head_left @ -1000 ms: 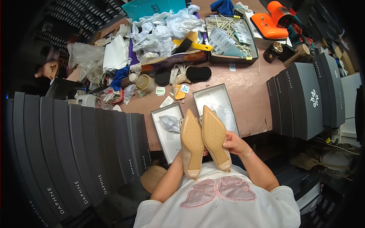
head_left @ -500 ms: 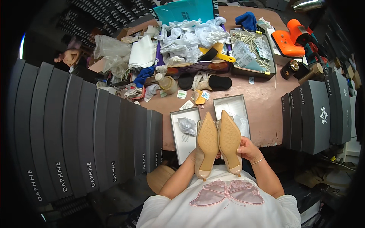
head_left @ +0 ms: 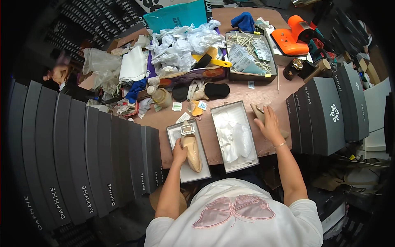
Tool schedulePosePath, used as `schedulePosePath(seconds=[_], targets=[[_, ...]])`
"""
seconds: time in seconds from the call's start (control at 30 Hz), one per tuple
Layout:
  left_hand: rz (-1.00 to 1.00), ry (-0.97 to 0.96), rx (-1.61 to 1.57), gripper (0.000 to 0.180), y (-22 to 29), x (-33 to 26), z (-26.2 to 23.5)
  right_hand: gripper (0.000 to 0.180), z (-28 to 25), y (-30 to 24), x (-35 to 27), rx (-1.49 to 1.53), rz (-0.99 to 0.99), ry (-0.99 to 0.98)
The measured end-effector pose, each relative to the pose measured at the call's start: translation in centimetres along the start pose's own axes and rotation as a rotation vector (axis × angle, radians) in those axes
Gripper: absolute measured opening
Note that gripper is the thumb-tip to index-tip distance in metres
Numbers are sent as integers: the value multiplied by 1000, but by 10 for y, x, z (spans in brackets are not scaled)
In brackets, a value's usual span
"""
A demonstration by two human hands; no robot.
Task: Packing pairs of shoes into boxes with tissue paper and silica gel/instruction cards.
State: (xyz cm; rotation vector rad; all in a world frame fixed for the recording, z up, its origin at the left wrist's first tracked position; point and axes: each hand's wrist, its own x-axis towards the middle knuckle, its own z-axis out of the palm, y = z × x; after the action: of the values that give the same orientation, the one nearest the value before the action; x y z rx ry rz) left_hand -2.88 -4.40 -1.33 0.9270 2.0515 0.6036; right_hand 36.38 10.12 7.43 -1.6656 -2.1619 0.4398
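My left hand (head_left: 180, 153) grips the side of a beige pointed pump (head_left: 191, 151) with a sparkling square buckle. This pump is in or just over a shallow white-lined box part (head_left: 202, 172); whether it touches the bottom I cannot tell. To the right, my right hand (head_left: 270, 126) is closed over the other beige pump (head_left: 258, 112), which is at the tabletop and mostly hidden under the palm and fingers. Between my hands stands a shoe box (head_left: 254, 154) holding white tissue paper (head_left: 225, 129) and a crumpled translucent wad (head_left: 242, 142).
Grey shoe boxes stand in rows at left (head_left: 94, 160) and right (head_left: 325, 115). Behind are a box of crumpled paper (head_left: 177, 49), a tray of sticks and labels (head_left: 251, 53), a glue bottle (head_left: 161, 98), black pads (head_left: 217, 90) and an orange tool (head_left: 290, 41).
The two pumps, held together soles up before my chest, are now apart. The left one is turned over at the left box part; the right one is down at the table's right.
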Motion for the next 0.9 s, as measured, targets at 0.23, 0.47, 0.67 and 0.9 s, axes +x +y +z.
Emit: schedulePosePath(seconds=[0.23, 0.47, 0.67, 0.9], targets=[[552, -43, 122, 70, 85, -69, -10, 38, 24, -42, -68, -196, -204, -191], [949, -346, 63, 70, 164, -123, 12, 28, -39, -109, -73, 707, -29, -640], [298, -350, -311, 34, 80, -98, -35, 37, 15, -62, -60, 332, -156, -315], [418, 186, 582, 48, 51, -83, -100, 44, 86, -41, -28, -527, -572, -349]])
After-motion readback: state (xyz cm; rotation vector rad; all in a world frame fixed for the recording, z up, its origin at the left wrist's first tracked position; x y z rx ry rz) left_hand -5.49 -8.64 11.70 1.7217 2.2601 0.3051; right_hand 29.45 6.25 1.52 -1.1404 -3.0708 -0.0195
